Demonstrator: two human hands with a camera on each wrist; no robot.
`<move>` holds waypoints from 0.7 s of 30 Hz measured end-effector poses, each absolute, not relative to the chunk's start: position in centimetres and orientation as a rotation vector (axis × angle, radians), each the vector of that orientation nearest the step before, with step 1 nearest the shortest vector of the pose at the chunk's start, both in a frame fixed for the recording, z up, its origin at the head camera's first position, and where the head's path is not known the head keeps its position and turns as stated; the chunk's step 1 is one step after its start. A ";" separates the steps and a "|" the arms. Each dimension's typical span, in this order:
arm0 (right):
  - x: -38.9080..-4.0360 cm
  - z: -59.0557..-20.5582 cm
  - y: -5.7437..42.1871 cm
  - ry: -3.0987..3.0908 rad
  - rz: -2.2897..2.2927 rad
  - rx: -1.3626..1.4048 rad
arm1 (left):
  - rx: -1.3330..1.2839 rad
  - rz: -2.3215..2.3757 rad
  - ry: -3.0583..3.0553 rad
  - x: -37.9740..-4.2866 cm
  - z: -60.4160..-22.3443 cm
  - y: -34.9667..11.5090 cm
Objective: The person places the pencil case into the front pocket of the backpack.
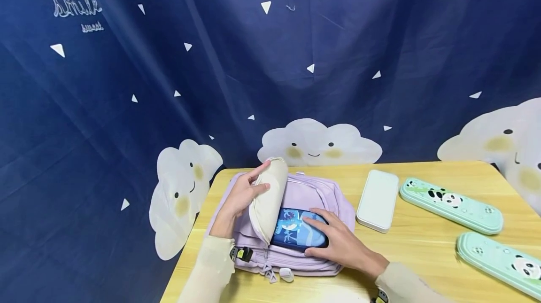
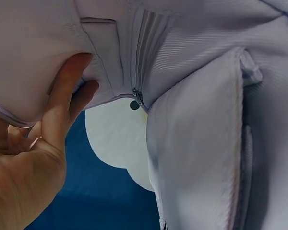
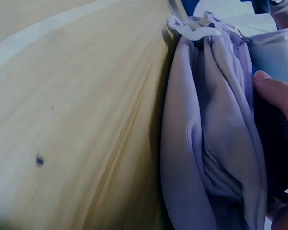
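Note:
A lavender backpack [image 1: 306, 195] lies on the table with its cream-lined front flap [image 1: 274, 199] raised. My left hand [image 1: 241, 196] holds that flap up by its edge; in the left wrist view the fingers of the left hand [image 2: 43, 153] lie against the lining. A dark blue pencil case [image 1: 289, 225] with a light blue cartoon print rests on the backpack, beside the lifted flap. Across it, my right hand [image 1: 344, 245] grips the case, fingers over the top and thumb at the near side. The right wrist view shows the thumb against the case's dark side [image 3: 273, 139].
Right of the backpack lies a white rectangular box [image 1: 378, 199]. Farther right are two mint panda cases, one toward the back [image 1: 452, 204] and one nearer [image 1: 503, 260]. Zipper pulls [image 1: 269, 272] hang at the backpack's near edge. A dark blue curtain [image 1: 236, 58] stands behind the table.

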State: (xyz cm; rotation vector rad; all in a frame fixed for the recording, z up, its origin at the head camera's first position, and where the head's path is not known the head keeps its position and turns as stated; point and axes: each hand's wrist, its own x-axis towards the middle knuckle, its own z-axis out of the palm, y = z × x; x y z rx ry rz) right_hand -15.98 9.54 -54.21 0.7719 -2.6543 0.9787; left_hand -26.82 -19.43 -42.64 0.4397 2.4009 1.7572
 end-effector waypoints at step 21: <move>-17.1 -54.5 6.2 -2.744 1.007 0.830 | 0.430 1.799 2.352 -26.9 -43.4 -19.6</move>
